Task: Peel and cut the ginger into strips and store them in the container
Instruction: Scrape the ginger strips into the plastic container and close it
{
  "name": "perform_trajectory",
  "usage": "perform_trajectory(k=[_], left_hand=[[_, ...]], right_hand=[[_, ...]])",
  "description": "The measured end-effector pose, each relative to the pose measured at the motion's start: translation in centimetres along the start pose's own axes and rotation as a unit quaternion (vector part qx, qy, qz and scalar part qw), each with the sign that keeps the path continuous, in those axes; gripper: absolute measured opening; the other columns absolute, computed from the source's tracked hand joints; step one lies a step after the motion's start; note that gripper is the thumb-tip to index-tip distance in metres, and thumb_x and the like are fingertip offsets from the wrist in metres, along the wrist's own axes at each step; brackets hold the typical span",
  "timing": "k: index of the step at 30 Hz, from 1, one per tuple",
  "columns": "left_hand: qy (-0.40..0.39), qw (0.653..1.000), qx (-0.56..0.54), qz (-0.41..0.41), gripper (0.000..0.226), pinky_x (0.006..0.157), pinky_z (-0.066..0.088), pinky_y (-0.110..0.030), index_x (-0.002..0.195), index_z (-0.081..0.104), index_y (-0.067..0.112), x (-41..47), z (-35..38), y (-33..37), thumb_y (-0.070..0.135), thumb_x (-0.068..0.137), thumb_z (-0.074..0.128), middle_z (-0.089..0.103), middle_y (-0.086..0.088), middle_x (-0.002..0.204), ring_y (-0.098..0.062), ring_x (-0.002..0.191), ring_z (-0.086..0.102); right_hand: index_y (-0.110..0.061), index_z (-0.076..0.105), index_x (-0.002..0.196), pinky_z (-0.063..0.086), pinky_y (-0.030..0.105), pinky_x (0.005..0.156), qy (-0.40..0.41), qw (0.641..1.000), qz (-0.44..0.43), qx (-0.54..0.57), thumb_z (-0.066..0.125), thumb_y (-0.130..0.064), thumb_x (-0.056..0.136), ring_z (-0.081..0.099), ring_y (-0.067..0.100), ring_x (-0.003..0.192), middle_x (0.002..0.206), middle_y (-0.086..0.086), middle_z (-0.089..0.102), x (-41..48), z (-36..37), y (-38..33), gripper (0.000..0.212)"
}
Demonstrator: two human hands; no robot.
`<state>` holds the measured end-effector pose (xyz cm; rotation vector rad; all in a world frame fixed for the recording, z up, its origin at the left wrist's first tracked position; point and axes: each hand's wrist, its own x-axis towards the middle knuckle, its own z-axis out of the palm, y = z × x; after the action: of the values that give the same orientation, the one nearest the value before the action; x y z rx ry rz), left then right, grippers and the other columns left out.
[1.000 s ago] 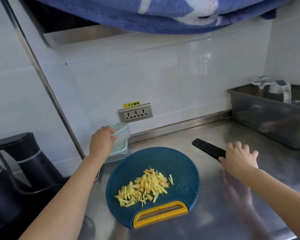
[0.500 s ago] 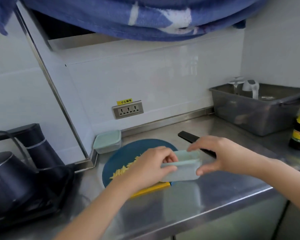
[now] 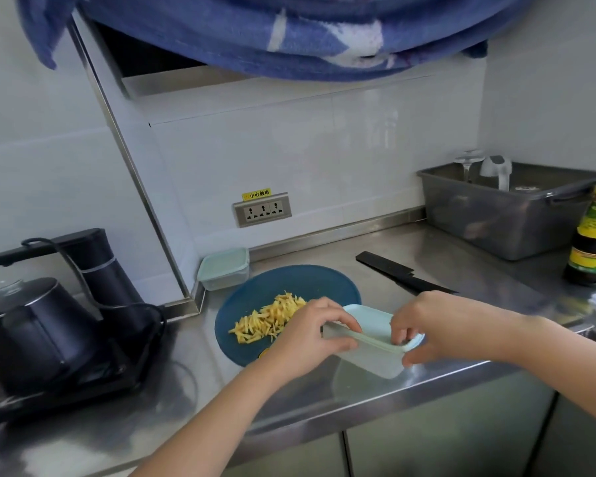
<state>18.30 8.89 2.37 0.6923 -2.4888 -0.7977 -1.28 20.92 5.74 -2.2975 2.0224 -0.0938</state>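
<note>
while the left hand (image 3: 310, 342) is gripping the light, likely flexible container (image 3: 372, 364), the right hand (image 3: 451, 325) is pinching its lid (image 3: 369, 320) rim, probably the best prying spot.

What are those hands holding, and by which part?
The lidded container: left hand grips its left end, right hand pinches its right end at the lid.

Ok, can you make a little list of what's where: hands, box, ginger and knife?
left hand: grips the box's left end
right hand: grips the box's right end, fingers on the lid
box: lid on, near the counter's front edge
ginger: strips piled on the board
knife: lying on the counter behind the hands
second box: lidded, by the wall
</note>
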Motion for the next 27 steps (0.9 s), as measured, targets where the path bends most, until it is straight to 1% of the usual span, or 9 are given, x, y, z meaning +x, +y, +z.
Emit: perform_trajectory(k=[3, 6, 9, 11, 13, 15, 19, 22, 27], left_hand=[[0.060, 0.995, -0.066, -0.038, 0.027, 0.098, 0.036, -0.015, 0.096, 0.067, 0.038, 0.4, 0.1, -0.8, 0.023, 0.076, 0.077, 0.054, 0.020, 0.111, 0.009, 0.105, 0.048], [0.129, 0.971, -0.156, -0.128, 0.060, 0.102, 0.036, -0.023, 0.128, 0.050, 0.033, 1.2, 0.7, -0.8, 0.028, 0.075, 0.078, 0.045, 0.017, 0.130, 0.000, 0.118, 0.044], [0.110, 0.865, -0.422, -0.248, 0.087, 0.104, 0.041, -0.034, 0.142, 0.038, 0.010, 2.0, 1.4, -0.4, 0.035, 0.070, 0.081, 0.045, -0.007, 0.140, -0.019, 0.122, 0.050], [0.058, 0.769, -0.581, -0.260, 0.081, 0.101, 0.045, -0.048, 0.133, 0.049, 0.005, 2.0, 1.9, -0.1, 0.040, 0.067, 0.079, 0.053, -0.022, 0.133, -0.031, 0.115, 0.058], [-0.018, 0.695, -0.666, -0.269, 0.076, 0.096, 0.041, -0.064, 0.129, 0.053, 0.008, 2.0, 2.1, 0.0, 0.049, 0.069, 0.076, 0.056, -0.025, 0.128, -0.041, 0.112, 0.058], [-0.091, 0.658, -0.704, -0.251, 0.085, 0.096, 0.031, -0.073, 0.131, 0.051, 0.010, 1.9, 1.9, 0.0, 0.063, 0.068, 0.071, 0.052, -0.024, 0.133, -0.047, 0.118, 0.052], [-0.114, 0.647, -0.722, -0.217, 0.070, 0.098, 0.024, -0.072, 0.129, 0.054, 0.013, 1.8, 1.3, 0.7, 0.065, 0.082, 0.052, 0.057, -0.021, 0.130, -0.042, 0.123, 0.048], [-0.082, 0.650, -0.724, -0.215, 0.054, 0.106, 0.027, -0.059, 0.119, 0.060, 0.014, 2.5, 0.2, 1.0, 0.053, 0.081, 0.054, 0.066, -0.014, 0.112, -0.031, 0.113, 0.055], [-0.075, 0.750, -0.641, -0.145, 0.045, 0.096, 0.040, -0.053, 0.105, 0.072, 0.018, 3.5, -1.7, 0.3, 0.044, 0.068, 0.067, 0.066, -0.010, 0.103, -0.027, 0.101, 0.059]], right_hand=[[-0.029, 0.067, 0.093, 0.046, 0.017, 0.076, 0.011, 1.000, 0.003, 0.006, 0.067, -0.040, 0.087, 0.060, 0.004, 0.087, 0.097, -0.013, 0.067, 0.3, -0.4, -0.6, 0.013], [-0.025, 0.065, 0.078, 0.051, 0.021, 0.074, 0.048, 0.993, 0.032, 0.105, 0.073, -0.033, 0.082, 0.062, 0.002, 0.079, 0.084, -0.011, 0.068, 0.8, -0.7, -0.7, 0.012], [-0.024, 0.064, 0.069, 0.056, 0.031, 0.078, 0.098, 0.962, 0.056, 0.247, 0.081, -0.028, 0.076, 0.066, 0.003, 0.073, 0.080, -0.007, 0.069, 1.1, -1.1, -0.7, 0.019], [-0.022, 0.062, 0.065, 0.056, 0.038, 0.080, 0.131, 0.938, 0.044, 0.318, 0.084, -0.022, 0.073, 0.068, 0.011, 0.073, 0.083, -0.005, 0.068, 1.1, -1.5, -1.0, 0.023], [-0.022, 0.062, 0.064, 0.055, 0.039, 0.080, 0.157, 0.924, 0.030, 0.346, 0.084, -0.018, 0.073, 0.066, 0.016, 0.074, 0.085, -0.006, 0.067, 1.2, -2.0, -1.4, 0.024], [-0.022, 0.063, 0.064, 0.055, 0.036, 0.079, 0.183, 0.915, 0.015, 0.358, 0.083, -0.014, 0.074, 0.065, 0.017, 0.075, 0.085, -0.007, 0.067, 1.3, -2.3, -1.8, 0.024], [-0.020, 0.064, 0.070, 0.053, 0.028, 0.074, 0.210, 0.920, 0.005, 0.331, 0.081, -0.021, 0.077, 0.062, 0.005, 0.074, 0.081, -0.010, 0.065, 1.9, -2.6, -2.5, 0.019], [-0.027, 0.052, 0.068, 0.048, 0.020, 0.066, 0.224, 0.942, -0.017, 0.251, 0.072, -0.028, 0.085, 0.058, 0.004, 0.072, 0.073, -0.011, 0.059, 2.3, -2.5, -3.6, 0.026], [-0.019, 0.052, 0.065, 0.047, 0.021, 0.062, 0.195, 0.949, -0.028, 0.244, 0.072, -0.022, 0.082, 0.057, 0.004, 0.064, 0.066, -0.004, 0.060, 2.5, -3.0, -3.9, 0.026]])
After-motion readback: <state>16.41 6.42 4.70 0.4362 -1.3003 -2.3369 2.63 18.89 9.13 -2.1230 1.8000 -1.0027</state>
